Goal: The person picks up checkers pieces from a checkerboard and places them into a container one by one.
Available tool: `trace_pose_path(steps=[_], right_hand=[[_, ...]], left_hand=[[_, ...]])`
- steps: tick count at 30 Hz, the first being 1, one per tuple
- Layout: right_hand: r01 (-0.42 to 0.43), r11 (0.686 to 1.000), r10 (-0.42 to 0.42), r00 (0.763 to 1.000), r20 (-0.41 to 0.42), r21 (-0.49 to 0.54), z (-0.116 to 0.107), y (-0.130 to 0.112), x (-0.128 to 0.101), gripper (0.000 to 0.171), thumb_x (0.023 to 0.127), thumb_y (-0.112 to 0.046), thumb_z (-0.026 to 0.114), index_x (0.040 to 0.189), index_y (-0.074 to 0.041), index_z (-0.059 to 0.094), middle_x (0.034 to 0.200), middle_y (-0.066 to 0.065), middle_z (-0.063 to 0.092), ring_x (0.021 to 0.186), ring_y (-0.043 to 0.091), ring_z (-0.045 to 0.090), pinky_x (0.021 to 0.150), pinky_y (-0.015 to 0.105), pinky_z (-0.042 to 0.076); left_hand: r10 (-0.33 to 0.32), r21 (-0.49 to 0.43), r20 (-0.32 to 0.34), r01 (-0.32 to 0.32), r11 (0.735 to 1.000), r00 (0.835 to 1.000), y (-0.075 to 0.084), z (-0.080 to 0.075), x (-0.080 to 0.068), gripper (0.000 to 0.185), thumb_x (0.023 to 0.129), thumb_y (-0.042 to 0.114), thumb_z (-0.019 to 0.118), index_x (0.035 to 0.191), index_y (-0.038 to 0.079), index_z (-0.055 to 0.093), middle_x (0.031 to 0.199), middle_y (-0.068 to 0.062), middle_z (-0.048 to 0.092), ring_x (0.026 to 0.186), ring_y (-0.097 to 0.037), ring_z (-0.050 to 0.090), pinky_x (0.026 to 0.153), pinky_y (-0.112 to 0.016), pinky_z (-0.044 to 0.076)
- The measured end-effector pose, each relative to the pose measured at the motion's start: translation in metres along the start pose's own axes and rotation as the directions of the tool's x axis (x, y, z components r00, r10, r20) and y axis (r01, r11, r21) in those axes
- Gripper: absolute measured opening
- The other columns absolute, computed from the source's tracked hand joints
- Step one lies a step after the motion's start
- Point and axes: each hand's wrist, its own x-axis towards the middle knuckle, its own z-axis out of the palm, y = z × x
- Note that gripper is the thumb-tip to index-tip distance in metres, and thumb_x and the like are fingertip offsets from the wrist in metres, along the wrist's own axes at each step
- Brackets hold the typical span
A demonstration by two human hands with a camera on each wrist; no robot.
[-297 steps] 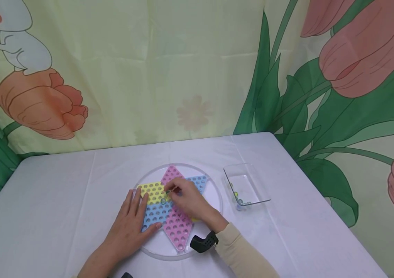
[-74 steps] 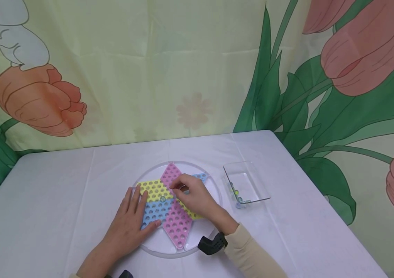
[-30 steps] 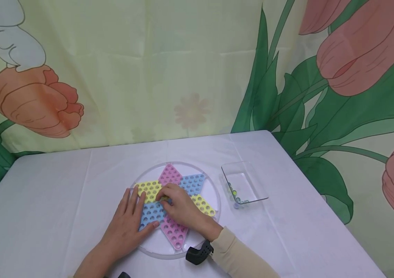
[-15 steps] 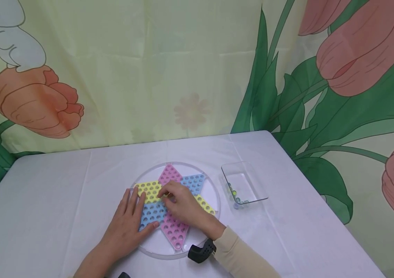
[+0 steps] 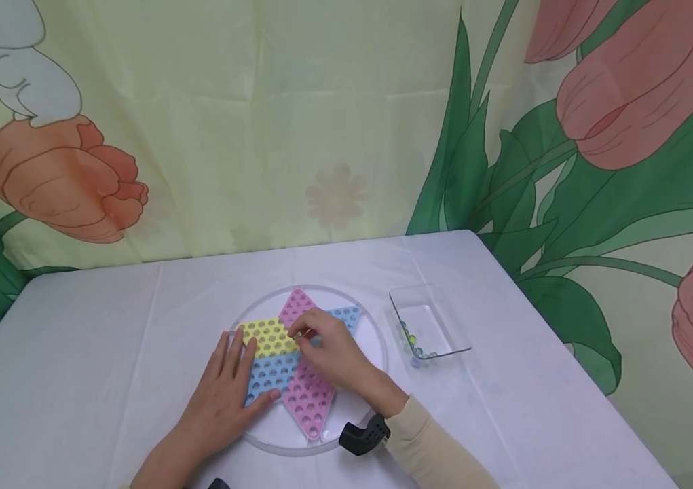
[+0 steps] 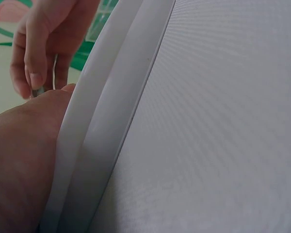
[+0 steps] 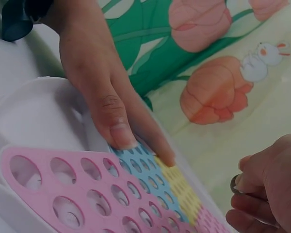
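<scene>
My left hand (image 5: 220, 401) lies with its fingers straight across the left side of a Chinese checkers board (image 5: 274, 375), a star of pink, yellow and blue points with rows of holes. Above the middle of the star, my right hand (image 5: 334, 350) pinches a marble between thumb and fingertips. The marble (image 7: 234, 185) looks dark and glassy in the right wrist view, raised over the board. From the left wrist view, the marble (image 6: 37, 91) shows just under the right thumb. My right hand hides part of the star's centre and right side in the head view.
A round clear-rimmed tray (image 5: 288, 450) surrounds the star. Right of it stands a clear rectangular box (image 5: 432, 319) with several marbles (image 5: 419, 353) along its near left side. White cloth (image 5: 96, 353) covers the table, and a printed curtain (image 5: 212, 156) hangs behind.
A marble that sat near the star's centre is gone from there. My right hand reached down to that spot, then moved up and right with a marble pinched. My left hand has stayed put.
</scene>
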Motion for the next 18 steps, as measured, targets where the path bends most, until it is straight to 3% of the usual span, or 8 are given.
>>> trace_pose_path(steps=[8, 18], right_hand=[[0.042, 0.999, -0.041, 0.996, -0.079, 0.010, -0.014, 0.003, -0.001, 0.016, 0.090, 0.004, 0.063, 0.101, -0.005, 0.069, 0.099, 0.002, 0.066, 0.092, 0.014, 0.064, 0.084, 0.023, 0.056], [0.006, 1.000, -0.007, 0.986, -0.164, -0.007, -0.031, 0.003, 0.000, 0.014, 0.091, 0.001, 0.065, 0.100, -0.009, 0.069, 0.100, -0.001, 0.067, 0.092, 0.010, 0.063, 0.085, 0.028, 0.057]], left_hand=[[-0.020, 0.012, 0.012, 0.020, 1.000, 1.000, 0.001, 0.001, 0.001, 0.096, 0.089, 0.064, 0.058, 0.155, 0.001, 0.026, 0.165, -0.023, 0.012, 0.152, -0.045, 0.007, 0.119, -0.060, 0.021], [-0.029, 0.012, 0.021, 0.029, 1.000, 0.999, 0.001, 0.002, 0.001, 0.097, 0.090, 0.066, 0.056, 0.156, 0.002, 0.025, 0.165, -0.023, 0.011, 0.152, -0.044, 0.006, 0.119, -0.060, 0.020]])
